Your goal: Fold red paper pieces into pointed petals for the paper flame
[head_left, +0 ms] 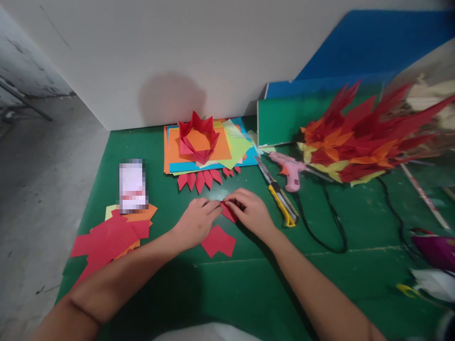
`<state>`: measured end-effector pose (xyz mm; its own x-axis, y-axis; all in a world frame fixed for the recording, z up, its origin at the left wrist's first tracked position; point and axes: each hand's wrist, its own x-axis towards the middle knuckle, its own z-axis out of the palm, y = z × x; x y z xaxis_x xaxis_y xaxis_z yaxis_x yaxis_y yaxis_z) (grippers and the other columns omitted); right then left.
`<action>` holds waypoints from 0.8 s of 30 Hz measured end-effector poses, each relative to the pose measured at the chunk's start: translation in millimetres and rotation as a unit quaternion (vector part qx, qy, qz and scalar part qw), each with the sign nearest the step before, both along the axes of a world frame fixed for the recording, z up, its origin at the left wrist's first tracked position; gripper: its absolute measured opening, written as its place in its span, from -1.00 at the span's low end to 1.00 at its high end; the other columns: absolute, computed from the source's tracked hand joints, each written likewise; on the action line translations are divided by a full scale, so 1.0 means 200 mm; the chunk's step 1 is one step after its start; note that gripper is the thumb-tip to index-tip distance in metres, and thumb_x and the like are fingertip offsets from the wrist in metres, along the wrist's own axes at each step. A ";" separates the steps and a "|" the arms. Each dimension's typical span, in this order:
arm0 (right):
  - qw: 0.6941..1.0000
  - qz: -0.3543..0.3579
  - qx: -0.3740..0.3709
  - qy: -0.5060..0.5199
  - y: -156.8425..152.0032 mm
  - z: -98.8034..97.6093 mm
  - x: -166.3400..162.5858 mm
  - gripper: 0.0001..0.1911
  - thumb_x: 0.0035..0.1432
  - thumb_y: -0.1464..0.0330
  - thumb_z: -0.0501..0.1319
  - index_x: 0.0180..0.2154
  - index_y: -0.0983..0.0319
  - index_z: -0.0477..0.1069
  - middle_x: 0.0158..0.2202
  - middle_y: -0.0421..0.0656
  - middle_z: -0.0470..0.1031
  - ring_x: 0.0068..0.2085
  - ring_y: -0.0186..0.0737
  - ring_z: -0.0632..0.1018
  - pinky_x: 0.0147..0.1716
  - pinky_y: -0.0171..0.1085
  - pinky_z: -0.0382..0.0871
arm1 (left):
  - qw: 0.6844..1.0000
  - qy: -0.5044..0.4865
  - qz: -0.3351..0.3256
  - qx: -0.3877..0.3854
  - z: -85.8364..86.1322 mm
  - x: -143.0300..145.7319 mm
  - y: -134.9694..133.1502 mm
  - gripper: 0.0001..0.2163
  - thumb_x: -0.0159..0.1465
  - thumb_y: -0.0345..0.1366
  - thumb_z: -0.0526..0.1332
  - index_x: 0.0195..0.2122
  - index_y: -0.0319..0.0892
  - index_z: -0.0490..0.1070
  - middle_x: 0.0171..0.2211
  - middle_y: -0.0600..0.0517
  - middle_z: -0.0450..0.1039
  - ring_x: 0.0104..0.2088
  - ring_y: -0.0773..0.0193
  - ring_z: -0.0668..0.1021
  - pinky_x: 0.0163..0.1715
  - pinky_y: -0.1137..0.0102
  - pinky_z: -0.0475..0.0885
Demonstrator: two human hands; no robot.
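A small piece of folded red paper (229, 213) is between my hands, just above the green table (167, 293). My right hand (254, 213) pinches it between thumb and fingers. My left hand (198, 221) has its fingers closed at the paper's upper left corner, with the fingertips of both hands almost meeting. Below them lies a flat red paper cutout (218, 242) with angled corners. Beyond the hands, a row of pointed red paper petals (199, 181) sticks out from under a stack of coloured sheets (227, 142). On that stack stands a red folded-paper ring (199, 154).
A yellow utility knife (282, 206) and a pink glue gun (289, 168) with a black cord lie right of my hands. A large red and orange paper flower piece (355, 137) stands behind them. At left are a phone (132, 184) and red paper cutouts (113, 237).
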<state>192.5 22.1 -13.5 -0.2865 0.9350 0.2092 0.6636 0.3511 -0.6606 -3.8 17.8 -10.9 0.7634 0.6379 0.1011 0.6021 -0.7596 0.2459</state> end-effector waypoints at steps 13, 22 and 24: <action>0.995 0.076 0.062 -0.020 0.02 -0.02 0.04 -0.82 0.23 0.42 0.10 -0.28 0.20 0.49 -0.33 -0.11 0.47 -0.29 -0.21 0.47 -0.30 -0.23 0.36 | 1.000 -0.018 0.015 0.008 0.00 -0.01 -0.01 -0.66 0.24 -0.50 0.03 0.01 -0.16 0.36 -0.01 -0.06 0.37 -0.14 0.16 0.38 -0.14 0.23 0.26; 0.982 0.124 0.101 -0.096 0.03 -0.02 0.06 -0.79 0.25 0.44 0.07 -0.23 0.24 0.49 -0.32 -0.08 0.46 -0.28 -0.19 0.43 -0.32 -0.24 0.32 | 1.000 -0.014 0.006 0.003 0.00 -0.01 0.00 -0.66 0.26 -0.49 0.04 0.05 -0.18 0.33 0.03 -0.02 0.37 -0.13 0.15 0.37 -0.12 0.22 0.24; 0.982 0.131 0.097 -0.100 0.03 -0.01 0.06 -0.79 0.26 0.45 0.06 -0.23 0.25 0.48 -0.34 -0.09 0.45 -0.29 -0.19 0.43 -0.32 -0.24 0.31 | 1.000 -0.014 0.007 0.003 0.00 -0.01 0.00 -0.66 0.27 -0.48 0.04 0.05 -0.18 0.33 0.03 -0.02 0.37 -0.12 0.16 0.36 -0.11 0.22 0.24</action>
<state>204.0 27.6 -15.7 -0.5648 0.7724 0.2905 0.6440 0.6326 -0.4301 -5.4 17.2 -10.7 0.7520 0.6470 0.1261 0.6051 -0.7534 0.2575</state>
